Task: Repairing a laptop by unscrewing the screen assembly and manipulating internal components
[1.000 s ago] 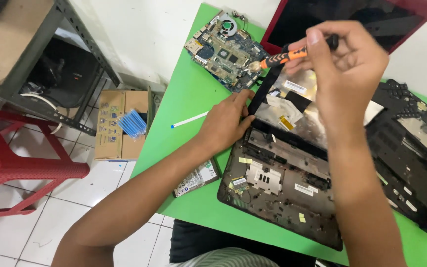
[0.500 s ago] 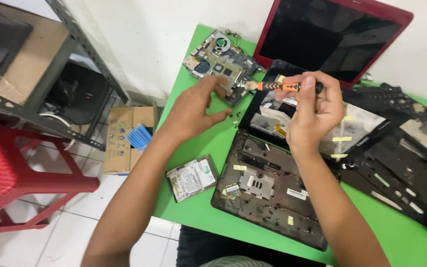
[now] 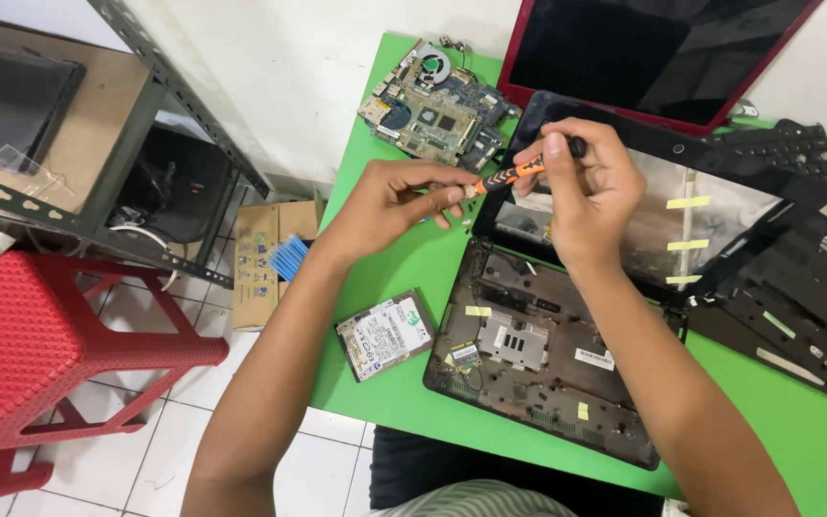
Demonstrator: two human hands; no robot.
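Two hands work over a green table, seen from the single head view. The right hand is closed around an orange and black screwdriver, fingers wrapped on the handle, the tip pointing left. The left hand pinches its fingertips together at that tip; what, if anything, lies between them is too small to tell. Both hands hover over the table's left part, just above the corner of a bare screen panel.

Labels: three yellow tape strips sit in a column on the panel. The black laptop base below carries small yellow stickers and a white rectangular label. A hard drive near the table's left edge bears a white label covering its face.

A green circuit board with a fan lies at the far left corner, beside a red lid.

Containers: a cardboard box on the tiled floor holds a blue ribbed item. A red stool stands left, beside a metal shelf.
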